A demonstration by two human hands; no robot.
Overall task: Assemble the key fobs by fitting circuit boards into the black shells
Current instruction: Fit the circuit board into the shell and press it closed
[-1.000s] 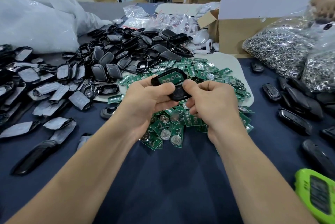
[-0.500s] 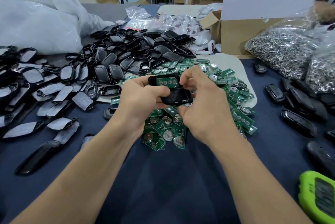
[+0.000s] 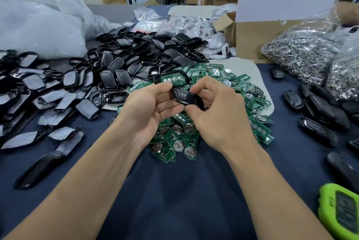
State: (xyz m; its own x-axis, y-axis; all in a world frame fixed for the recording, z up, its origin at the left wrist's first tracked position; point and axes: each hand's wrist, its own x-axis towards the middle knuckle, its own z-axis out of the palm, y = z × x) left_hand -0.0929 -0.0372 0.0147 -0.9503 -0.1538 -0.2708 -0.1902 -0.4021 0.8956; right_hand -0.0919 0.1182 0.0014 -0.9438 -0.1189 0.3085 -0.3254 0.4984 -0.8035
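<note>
- Pinching an open black plastic shell with a green circuit board seated in it, the left hand curls thumb and fingertips round the shell's near edge.
- The right hand grips a glossy black plastic cover half between curled thumb and fingers, just below the filled shell and touching the left fingers.
- Both hands hover over a loose pile of green circuit boards with silver coin cells.
- A heap of empty black shells lies beyond the left hand.
- Closed black fobs lie to the right of the right hand, on the dark blue table cloth.
</note>
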